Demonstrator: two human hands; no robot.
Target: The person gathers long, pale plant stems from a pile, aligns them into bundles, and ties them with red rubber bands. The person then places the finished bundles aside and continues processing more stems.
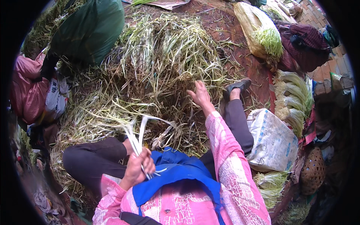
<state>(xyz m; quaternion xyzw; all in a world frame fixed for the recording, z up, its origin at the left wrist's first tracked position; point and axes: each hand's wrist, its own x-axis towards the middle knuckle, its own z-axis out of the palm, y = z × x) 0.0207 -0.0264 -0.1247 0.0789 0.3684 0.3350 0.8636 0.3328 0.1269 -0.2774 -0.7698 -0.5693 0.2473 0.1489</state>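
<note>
My left hand point(139, 166) is closed around a small bunch of long, pale, chive-like stalks point(136, 140) above my lap. Their upper ends fan out over my bent knee, and short white ends stick out below the fist. With fingers apart and nothing held, my right hand point(201, 95) reaches to the near edge of a large heap of tangled chive-like stalks point(168, 47). Whether its fingertips touch the heap I cannot tell. Brown roots and dry matter show along that edge. Across my lap lies a blue apron point(180, 171).
White-wrapped block point(272, 140) sits at right, beside neat bundles of pale stalks point(292, 98) and more bundles point(271, 185). A woven basket point(313, 171) is farther right. People in checked clothing sit left point(31, 84) and upper right point(303, 42). Dark green cloth point(90, 31) hangs upper left.
</note>
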